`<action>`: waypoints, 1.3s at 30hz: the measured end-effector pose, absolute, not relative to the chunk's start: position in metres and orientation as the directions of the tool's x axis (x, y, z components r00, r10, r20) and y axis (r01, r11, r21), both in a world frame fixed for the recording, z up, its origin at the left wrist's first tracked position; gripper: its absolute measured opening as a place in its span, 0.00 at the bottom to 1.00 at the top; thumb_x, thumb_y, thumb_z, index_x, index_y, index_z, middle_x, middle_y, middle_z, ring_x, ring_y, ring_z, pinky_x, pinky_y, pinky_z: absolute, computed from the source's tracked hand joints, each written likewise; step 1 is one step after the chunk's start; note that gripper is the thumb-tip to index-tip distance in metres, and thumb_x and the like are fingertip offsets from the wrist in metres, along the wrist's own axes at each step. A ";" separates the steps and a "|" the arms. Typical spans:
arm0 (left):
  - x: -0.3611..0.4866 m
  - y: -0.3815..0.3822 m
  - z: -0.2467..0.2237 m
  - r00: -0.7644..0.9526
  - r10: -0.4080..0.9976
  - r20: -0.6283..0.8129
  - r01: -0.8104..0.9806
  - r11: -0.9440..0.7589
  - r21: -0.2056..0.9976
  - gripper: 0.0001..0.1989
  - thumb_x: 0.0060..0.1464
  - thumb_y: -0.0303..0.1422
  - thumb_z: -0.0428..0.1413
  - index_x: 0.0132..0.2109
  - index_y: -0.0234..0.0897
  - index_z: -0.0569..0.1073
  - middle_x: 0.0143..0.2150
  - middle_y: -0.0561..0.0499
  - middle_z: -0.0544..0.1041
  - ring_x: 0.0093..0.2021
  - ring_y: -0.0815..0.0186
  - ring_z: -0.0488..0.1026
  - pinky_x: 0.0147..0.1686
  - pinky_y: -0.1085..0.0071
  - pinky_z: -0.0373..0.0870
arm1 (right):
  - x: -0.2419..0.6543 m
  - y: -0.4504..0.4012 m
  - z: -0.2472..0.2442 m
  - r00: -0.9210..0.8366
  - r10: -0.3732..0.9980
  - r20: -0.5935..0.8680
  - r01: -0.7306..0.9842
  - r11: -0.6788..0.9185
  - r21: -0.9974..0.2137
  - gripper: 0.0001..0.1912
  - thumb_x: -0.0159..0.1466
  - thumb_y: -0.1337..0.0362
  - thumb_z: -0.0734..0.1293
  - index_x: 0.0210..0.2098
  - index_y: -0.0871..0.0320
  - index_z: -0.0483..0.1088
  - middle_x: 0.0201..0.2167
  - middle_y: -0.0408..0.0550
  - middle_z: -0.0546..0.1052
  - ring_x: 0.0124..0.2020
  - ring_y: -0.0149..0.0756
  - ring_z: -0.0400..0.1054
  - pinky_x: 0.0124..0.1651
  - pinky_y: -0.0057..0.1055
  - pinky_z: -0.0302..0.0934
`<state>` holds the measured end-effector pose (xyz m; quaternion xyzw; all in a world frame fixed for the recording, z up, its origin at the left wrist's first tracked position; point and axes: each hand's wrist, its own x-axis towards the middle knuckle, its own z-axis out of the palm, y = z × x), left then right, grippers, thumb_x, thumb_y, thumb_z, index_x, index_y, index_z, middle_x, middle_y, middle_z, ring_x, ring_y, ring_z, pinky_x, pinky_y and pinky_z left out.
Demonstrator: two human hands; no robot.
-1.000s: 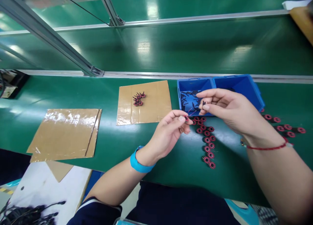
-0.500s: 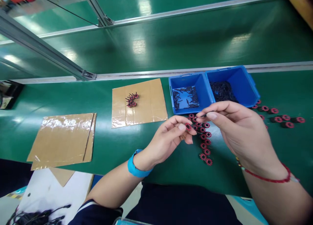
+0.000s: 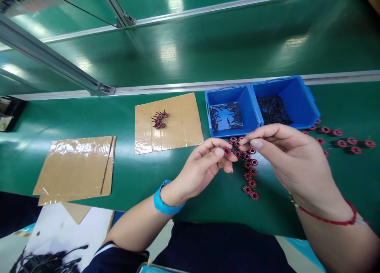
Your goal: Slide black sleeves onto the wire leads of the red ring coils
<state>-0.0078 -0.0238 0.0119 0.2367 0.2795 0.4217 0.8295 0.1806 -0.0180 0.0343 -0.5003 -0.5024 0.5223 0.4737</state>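
Between its thumb and fingers my left hand [image 3: 204,166] pinches a red and black ring-shaped part [image 3: 227,151]. Just to the right, my right hand [image 3: 297,158] is closed on a short black tube [image 3: 247,143], whose tip points toward the ring part. Several similar ring parts [image 3: 247,190] lie on the green table below and behind my hands. Past my fingers stand a blue bin [image 3: 249,107] with scattered black tubes and a second blue bin [image 3: 305,103] with a dense pile of them.
More ring parts [image 3: 353,150] lie at the right. A cardboard sheet [image 3: 181,122] left of the bins carries a small cluster of ring parts with black tubes [image 3: 160,119]. More cardboard [image 3: 74,166] lies farther left. A metal rail [image 3: 166,90] runs behind.
My right hand has brought the black tube slightly lower, and the ring part in my left hand has shifted slightly left and up. The view has moved a little.
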 end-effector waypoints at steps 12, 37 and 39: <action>-0.007 -0.024 0.011 0.513 0.815 -0.269 -0.543 0.551 0.634 0.09 0.61 0.35 0.59 0.44 0.34 0.76 0.34 0.50 0.80 0.30 0.73 0.77 0.34 0.77 0.70 | 0.179 -0.016 0.037 0.020 1.000 -0.022 -0.002 -0.022 -1.000 0.07 0.65 0.66 0.71 0.39 0.47 0.80 0.35 0.39 0.83 0.38 0.27 0.78 0.43 0.23 0.73; -0.005 -0.025 0.011 0.523 0.796 -0.305 -0.498 0.575 0.649 0.11 0.58 0.38 0.61 0.43 0.34 0.76 0.35 0.50 0.79 0.30 0.72 0.75 0.35 0.73 0.71 | 0.178 -0.018 0.038 -0.054 0.998 -0.025 0.160 -0.016 -0.987 0.09 0.65 0.65 0.71 0.42 0.44 0.81 0.37 0.38 0.84 0.38 0.31 0.80 0.42 0.25 0.75; -0.005 -0.025 0.011 0.519 0.800 -0.301 -0.511 0.572 0.641 0.11 0.58 0.37 0.62 0.43 0.34 0.75 0.35 0.49 0.80 0.30 0.71 0.75 0.36 0.73 0.71 | 0.178 -0.018 0.038 -0.048 0.999 -0.018 0.156 -0.011 -0.988 0.08 0.65 0.63 0.71 0.42 0.44 0.81 0.37 0.37 0.84 0.38 0.30 0.80 0.43 0.24 0.75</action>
